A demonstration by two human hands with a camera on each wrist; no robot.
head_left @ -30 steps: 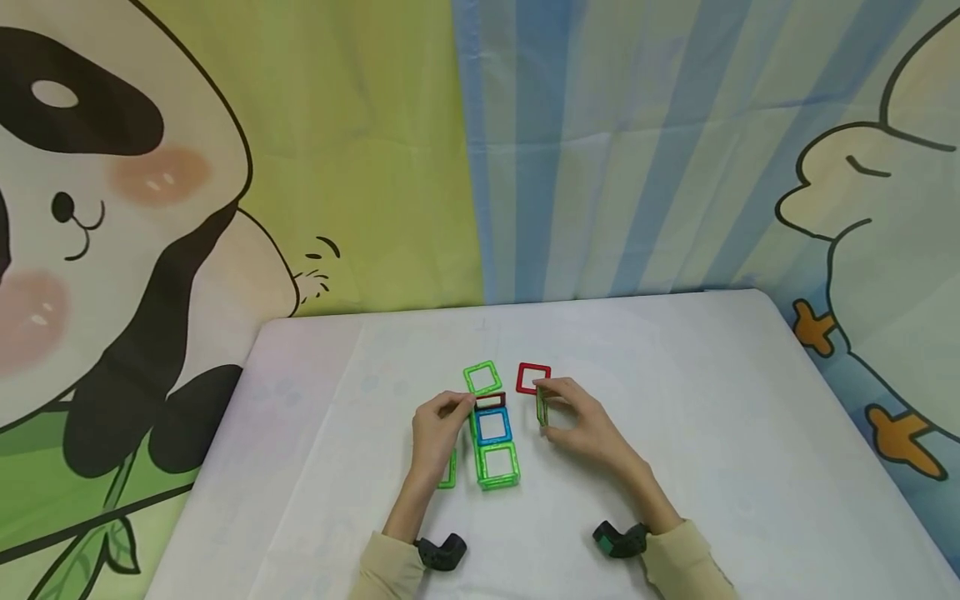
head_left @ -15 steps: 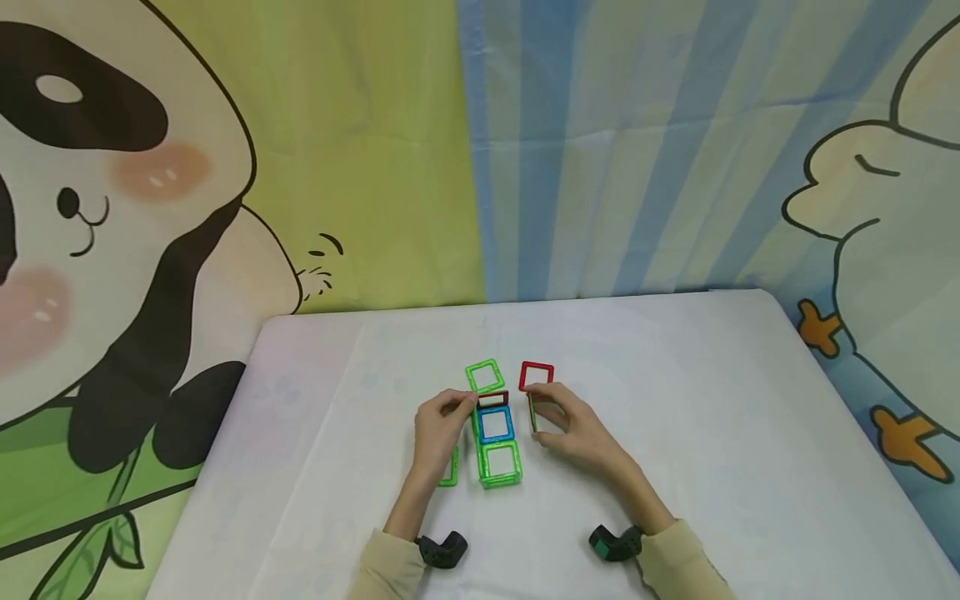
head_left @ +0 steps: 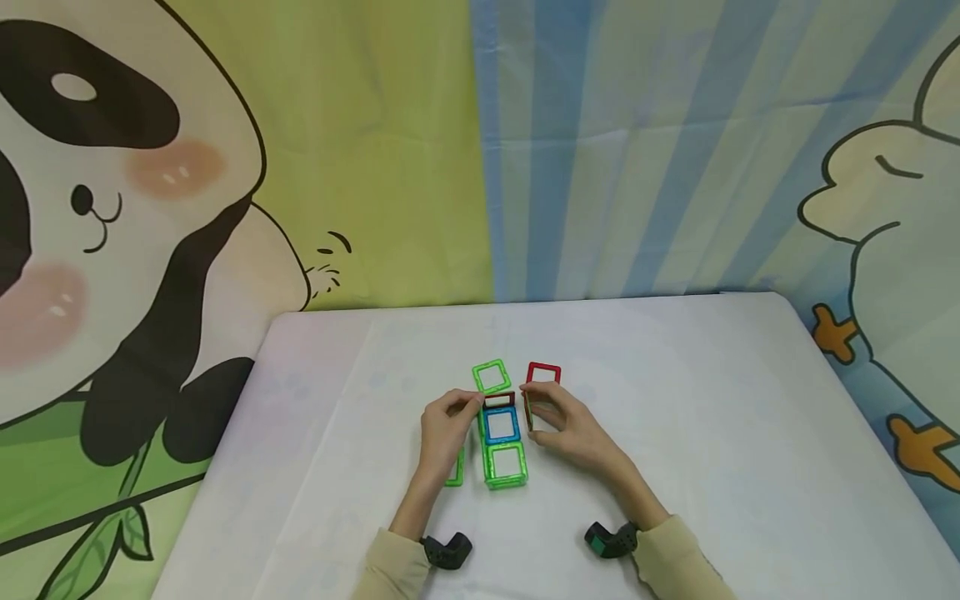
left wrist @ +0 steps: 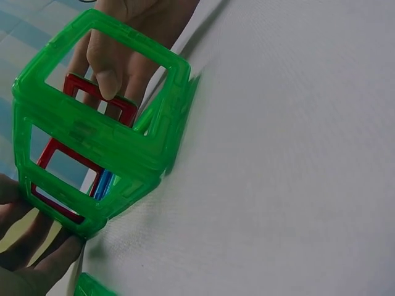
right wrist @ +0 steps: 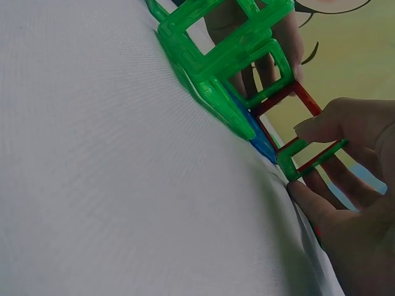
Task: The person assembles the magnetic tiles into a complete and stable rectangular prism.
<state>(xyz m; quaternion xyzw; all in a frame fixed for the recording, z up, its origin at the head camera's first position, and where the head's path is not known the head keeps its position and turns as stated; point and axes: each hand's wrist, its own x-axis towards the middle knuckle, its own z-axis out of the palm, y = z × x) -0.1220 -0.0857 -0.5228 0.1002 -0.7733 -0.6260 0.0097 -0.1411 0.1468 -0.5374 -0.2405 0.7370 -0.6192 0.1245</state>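
Observation:
A small structure of magnetic tiles stands mid-table: a green square box (head_left: 506, 481) in front, a blue tile (head_left: 502, 441) behind it and an upright red tile (head_left: 499, 394) at the back. My left hand (head_left: 447, 429) pinches the structure's back left side, at a green magnetic tile (left wrist: 65, 219). Just right of the structure, my right hand (head_left: 573, 425) holds a magnetic tile (head_left: 528, 410) on edge between thumb and fingers. In the right wrist view this held tile shows a green corner (right wrist: 289, 166) with red along it; whether it is doubled, I cannot tell.
A loose green tile (head_left: 491, 362) lies behind the structure, and a red tile (head_left: 545, 365) to its right, partly hidden by the right hand. Another green tile (head_left: 460, 468) lies beside the left wrist. A white cloth (head_left: 712, 417) covers the table; printed curtains hang behind.
My right hand has moved left with the tile, closer to the structure, and turned the tile more edge-on. My left hand keeps its place at the structure. The head view has shifted slightly.

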